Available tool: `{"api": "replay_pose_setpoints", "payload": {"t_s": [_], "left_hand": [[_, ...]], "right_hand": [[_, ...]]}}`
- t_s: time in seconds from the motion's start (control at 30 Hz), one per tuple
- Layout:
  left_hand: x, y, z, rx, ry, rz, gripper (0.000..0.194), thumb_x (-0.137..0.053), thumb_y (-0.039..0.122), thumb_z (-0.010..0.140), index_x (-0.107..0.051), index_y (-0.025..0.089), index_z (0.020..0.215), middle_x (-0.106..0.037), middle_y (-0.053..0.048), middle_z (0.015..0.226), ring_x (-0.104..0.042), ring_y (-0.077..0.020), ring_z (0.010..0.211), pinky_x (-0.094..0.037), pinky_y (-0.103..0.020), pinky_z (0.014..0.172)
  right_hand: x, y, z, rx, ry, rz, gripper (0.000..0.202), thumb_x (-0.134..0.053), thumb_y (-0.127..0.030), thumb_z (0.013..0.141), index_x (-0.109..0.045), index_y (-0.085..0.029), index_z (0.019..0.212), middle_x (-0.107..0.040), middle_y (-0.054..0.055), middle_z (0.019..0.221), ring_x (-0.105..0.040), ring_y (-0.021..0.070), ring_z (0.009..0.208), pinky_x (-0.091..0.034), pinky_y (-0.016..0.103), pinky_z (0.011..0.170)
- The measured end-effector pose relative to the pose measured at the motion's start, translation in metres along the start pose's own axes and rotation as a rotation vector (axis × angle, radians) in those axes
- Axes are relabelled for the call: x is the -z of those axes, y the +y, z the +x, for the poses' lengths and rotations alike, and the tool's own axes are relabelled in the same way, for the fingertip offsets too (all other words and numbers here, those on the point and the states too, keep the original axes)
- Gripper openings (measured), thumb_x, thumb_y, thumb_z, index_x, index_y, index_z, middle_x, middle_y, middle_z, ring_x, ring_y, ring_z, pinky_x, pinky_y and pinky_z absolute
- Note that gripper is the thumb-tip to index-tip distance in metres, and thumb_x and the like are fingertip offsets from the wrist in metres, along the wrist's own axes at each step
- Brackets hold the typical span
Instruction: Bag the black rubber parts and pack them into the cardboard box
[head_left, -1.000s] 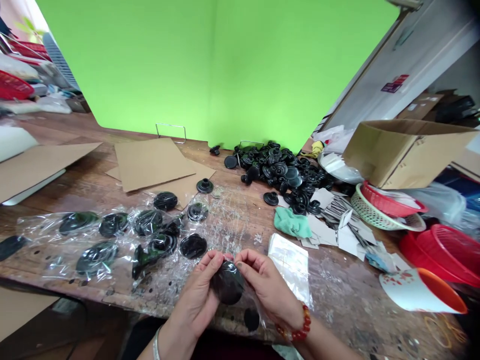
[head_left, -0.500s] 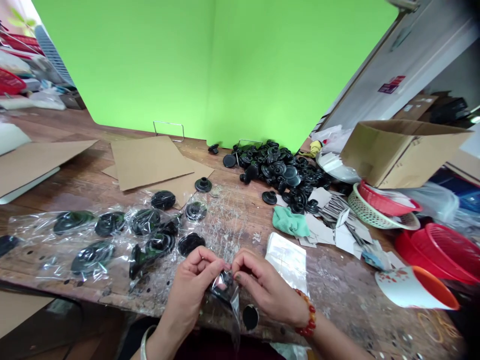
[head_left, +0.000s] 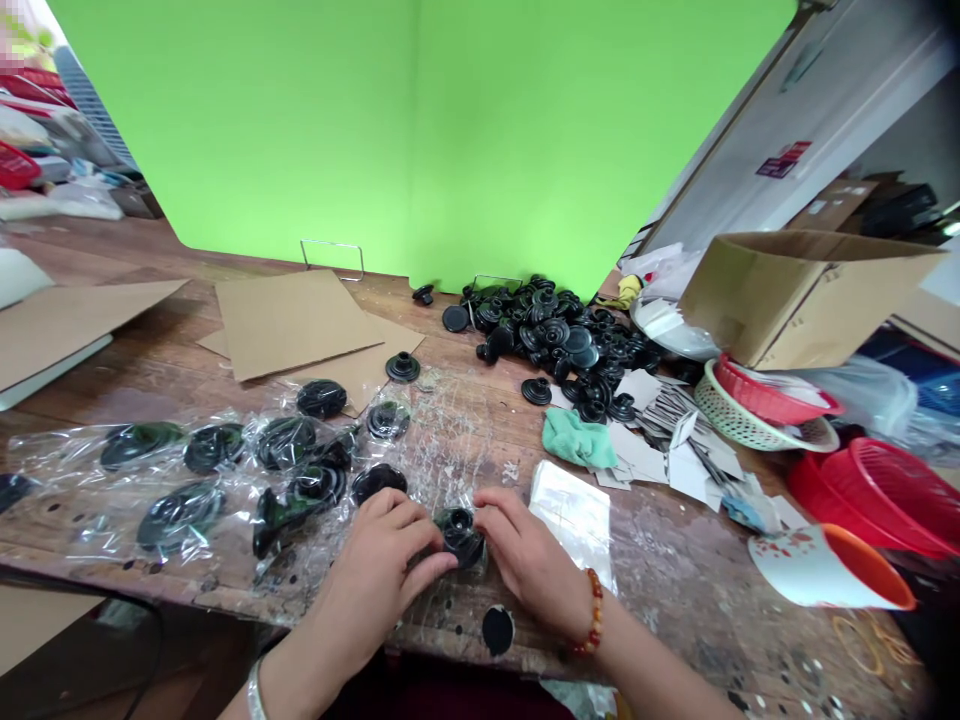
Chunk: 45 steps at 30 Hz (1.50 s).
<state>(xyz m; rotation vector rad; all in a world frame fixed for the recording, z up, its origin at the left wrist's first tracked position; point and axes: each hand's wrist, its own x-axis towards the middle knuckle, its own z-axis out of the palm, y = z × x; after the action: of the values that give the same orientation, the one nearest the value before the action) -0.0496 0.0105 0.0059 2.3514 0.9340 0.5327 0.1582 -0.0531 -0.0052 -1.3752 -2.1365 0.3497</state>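
Observation:
A black round knob-like piece (head_left: 460, 530) with a raised centre lies on the table between my hands, apparently in a clear plastic bag. My left hand (head_left: 386, 560) has its fingers curled, with thumb and fingertips at the piece's left edge. From the other side, the bent fingertips of my right hand (head_left: 529, 555) hold the right edge. Beyond the left hand sits another black piece (head_left: 380, 484), and several bagged black pieces (head_left: 184, 515) spread out to the left. To the right is a stack of clear plastic bags (head_left: 572, 510).
Farther back is a heap of loose black pieces (head_left: 555, 335). Cardboard sheets (head_left: 300, 322), a green cloth (head_left: 577, 438) and white cards (head_left: 686, 470) lie about. Baskets (head_left: 874, 495), a patterned cup (head_left: 795, 570) and a cardboard box (head_left: 802, 300) are at the right. A green board (head_left: 412, 140) stands behind.
The piece has gone from raised and tilted in my fingers to lying on the table, a little farther forward. Both hands have turned palms down around it.

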Motion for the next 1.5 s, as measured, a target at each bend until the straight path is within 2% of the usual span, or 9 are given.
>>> {"api": "replay_pose_setpoints", "payload": {"t_s": [0.1,0.2,0.33,0.5,0.83,1.07,1.27,1.4,1.5], "left_hand": [[-0.005,0.000,-0.002,-0.051,-0.115,0.039,0.018,-0.050,0.024,0.091,-0.066,0.022,0.083,-0.066,-0.004,0.098,-0.053,-0.0222,0.095,-0.045,-0.036,0.082],[-0.015,-0.002,-0.003,-0.030,-0.043,0.001,0.021,-0.049,0.026,0.091,-0.067,0.022,0.081,-0.059,-0.007,0.121,-0.054,-0.0236,0.108,-0.045,-0.036,0.089],[-0.028,-0.007,0.001,0.137,0.020,-0.102,0.027,-0.043,0.029,0.093,-0.065,0.021,0.081,-0.064,-0.008,0.102,-0.062,-0.0198,0.089,-0.047,-0.031,0.081],[-0.031,-0.007,0.006,0.224,0.022,-0.030,0.013,-0.048,0.017,0.087,-0.059,0.021,0.083,-0.064,-0.004,0.082,-0.060,-0.0190,0.074,-0.044,-0.029,0.068],[-0.031,0.013,0.004,0.047,0.314,0.033,0.018,-0.043,0.025,0.093,-0.060,0.019,0.088,-0.061,-0.005,0.084,-0.054,-0.0202,0.081,-0.039,-0.032,0.076],[-0.031,0.020,0.008,0.143,0.326,-0.271,0.020,-0.041,0.030,0.094,-0.057,0.020,0.087,-0.057,-0.008,0.106,-0.049,-0.0229,0.106,-0.036,-0.038,0.096],[-0.019,0.013,-0.006,0.343,0.006,-0.883,0.039,-0.029,0.032,0.096,-0.040,0.031,0.133,-0.042,-0.004,0.144,-0.038,-0.0216,0.133,-0.030,-0.042,0.111],[-0.013,0.004,-0.011,0.117,-0.106,-0.583,0.066,-0.043,0.011,0.083,-0.033,0.038,0.141,-0.022,0.005,0.157,-0.013,-0.0224,0.145,-0.011,-0.046,0.119],[-0.019,-0.005,-0.006,-0.002,-0.080,-0.401,0.062,-0.052,0.012,0.078,-0.045,0.035,0.135,-0.035,0.000,0.152,-0.020,-0.0263,0.144,-0.018,-0.047,0.117]], "right_hand": [[0.005,-0.001,0.002,-0.095,-0.074,0.084,0.021,-0.041,-0.008,0.090,-0.057,-0.019,0.097,-0.055,0.010,0.113,-0.052,0.0209,0.105,-0.047,0.037,0.091],[0.008,-0.004,0.005,-0.260,-0.007,0.224,0.017,-0.044,-0.016,0.093,-0.060,-0.020,0.098,-0.058,0.007,0.101,-0.056,0.0167,0.091,-0.048,0.031,0.081],[0.002,-0.001,0.008,-0.457,-0.029,0.262,0.004,-0.060,-0.020,0.085,-0.064,-0.019,0.085,-0.058,0.001,0.078,-0.053,0.0140,0.069,-0.043,0.027,0.064],[-0.005,-0.001,0.011,-0.416,-0.086,0.152,0.017,-0.050,-0.008,0.084,-0.060,-0.018,0.075,-0.059,0.001,0.073,-0.054,0.0143,0.069,-0.040,0.027,0.066],[0.003,-0.013,0.011,-0.306,-0.001,-0.058,0.020,-0.034,-0.013,0.095,-0.053,-0.018,0.091,-0.054,0.006,0.088,-0.051,0.0172,0.077,-0.040,0.029,0.069],[0.009,-0.018,0.016,-0.318,0.102,0.222,0.018,-0.038,-0.016,0.097,-0.053,-0.018,0.088,-0.053,0.003,0.085,-0.050,0.0147,0.079,-0.039,0.027,0.073],[0.014,-0.010,0.019,-0.457,0.079,0.551,0.021,-0.042,-0.029,0.097,-0.051,-0.018,0.081,-0.049,-0.001,0.073,-0.047,0.0117,0.066,-0.039,0.025,0.064],[0.014,-0.004,0.018,-0.574,-0.038,0.996,0.026,-0.053,-0.042,0.090,-0.051,-0.018,0.079,-0.048,-0.003,0.068,-0.046,0.0102,0.059,-0.041,0.023,0.056],[0.010,-0.003,0.017,-0.680,-0.066,1.284,0.034,-0.060,-0.051,0.083,-0.051,-0.019,0.079,-0.046,-0.004,0.068,-0.043,0.0084,0.052,-0.040,0.021,0.048]]}}
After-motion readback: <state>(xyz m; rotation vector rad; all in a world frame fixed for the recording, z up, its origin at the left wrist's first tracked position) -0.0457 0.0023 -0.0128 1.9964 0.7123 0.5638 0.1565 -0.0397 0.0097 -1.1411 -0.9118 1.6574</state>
